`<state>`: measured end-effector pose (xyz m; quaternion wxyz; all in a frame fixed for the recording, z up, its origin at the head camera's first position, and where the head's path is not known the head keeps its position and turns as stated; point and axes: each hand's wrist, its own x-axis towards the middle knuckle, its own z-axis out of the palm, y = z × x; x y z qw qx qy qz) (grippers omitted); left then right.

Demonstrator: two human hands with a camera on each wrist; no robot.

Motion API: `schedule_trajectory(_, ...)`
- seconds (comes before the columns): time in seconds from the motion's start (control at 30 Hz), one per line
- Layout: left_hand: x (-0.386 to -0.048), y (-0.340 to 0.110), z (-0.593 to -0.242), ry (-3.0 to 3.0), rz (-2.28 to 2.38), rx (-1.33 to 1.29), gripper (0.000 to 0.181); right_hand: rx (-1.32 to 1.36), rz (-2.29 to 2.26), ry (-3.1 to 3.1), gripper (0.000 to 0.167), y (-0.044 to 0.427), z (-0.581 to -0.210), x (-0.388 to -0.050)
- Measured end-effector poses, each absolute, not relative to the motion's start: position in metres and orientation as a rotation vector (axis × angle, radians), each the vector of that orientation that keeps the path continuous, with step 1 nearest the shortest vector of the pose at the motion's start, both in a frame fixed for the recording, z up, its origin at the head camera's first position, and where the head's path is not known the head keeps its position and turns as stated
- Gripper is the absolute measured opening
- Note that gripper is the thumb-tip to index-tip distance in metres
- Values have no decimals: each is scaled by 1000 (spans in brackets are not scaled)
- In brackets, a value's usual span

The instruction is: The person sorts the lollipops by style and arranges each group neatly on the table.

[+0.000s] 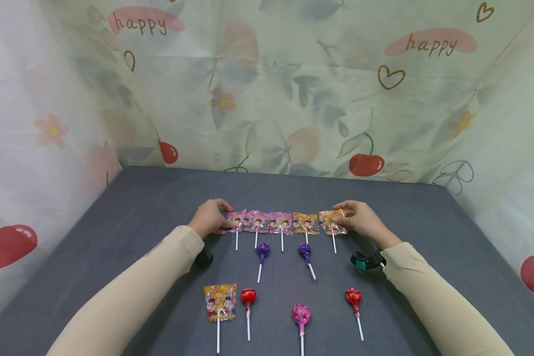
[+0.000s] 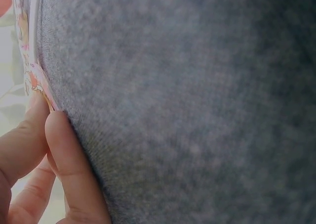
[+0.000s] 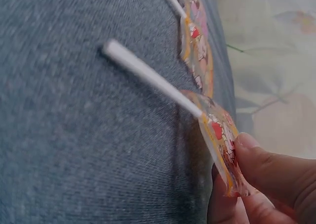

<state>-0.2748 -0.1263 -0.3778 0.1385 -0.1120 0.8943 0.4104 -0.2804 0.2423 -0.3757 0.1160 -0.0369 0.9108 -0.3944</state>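
Observation:
Five wrapped lollipops lie side by side in a row, three pink and two yellow. My left hand [image 1: 211, 217] pinches the edge of the leftmost pink packet [image 1: 236, 220]; in the left wrist view thumb and finger meet at the pink wrapper [image 2: 41, 80]. At the row's right end my right hand [image 1: 362, 222] holds the last yellow packet [image 1: 332, 222] by its right edge, slightly tilted, its stick pointing toward me. The right wrist view shows that yellow packet [image 3: 223, 140] between thumb and fingers, beside the other yellow packet [image 3: 198, 56]. The middle pink packets [image 1: 256, 221] are untouched.
Nearer than the row lie two purple lollipops [image 1: 263, 249] [image 1: 305, 250]. Closer still are a yellow packet [image 1: 220, 301], two red lollipops [image 1: 248, 296] [image 1: 353, 296] and a pink lollipop [image 1: 301, 314]. A patterned curtain [image 1: 276, 99] stands behind the grey table [image 1: 160, 188].

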Motion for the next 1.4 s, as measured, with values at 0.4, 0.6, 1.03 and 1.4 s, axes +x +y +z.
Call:
schedule_trajectory(0.4,-273,-125,-373,2577,1176,-332,40,-39,-1075,2692,39,241,-379,-283)
schedule_trajectory(0.6,-275,-126,-374,2582,1177,-321,41,-17,-1024,2732,39,240,-379,-283)
schedule_trajectory(1.03,-275,-126,-377,2602,1150,-329,41,16,-999,2735,41,240,-379,-284)
schedule_trajectory(1.4,-274,-125,-377,2598,1143,-340,41,6,-1001,2731,42,241,-380,-283)
